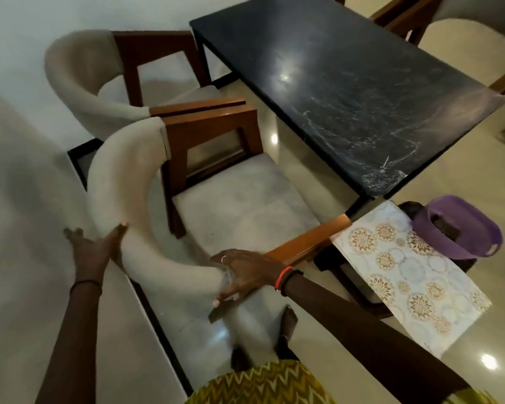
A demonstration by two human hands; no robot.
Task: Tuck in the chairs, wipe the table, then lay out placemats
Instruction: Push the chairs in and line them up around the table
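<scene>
A beige padded chair [239, 205] with brown wooden arms stands pulled out beside the dark marble table [347, 91]. My left hand [99, 246] presses its open palm against the outside of the curved backrest, thumb on the top edge. My right hand [245, 275] grips the backrest's right end where it meets the wooden arm. A second matching chair [99, 91] stands beyond it, also away from the table. A patterned placemat [405, 272] lies on a low stool at the right.
A purple cap [461, 228] sits on a dark thing beside the placemat. A third chair [464, 45] stands at the table's far side. The floor is glossy pale tile with a dark border strip. My foot shows under the chair.
</scene>
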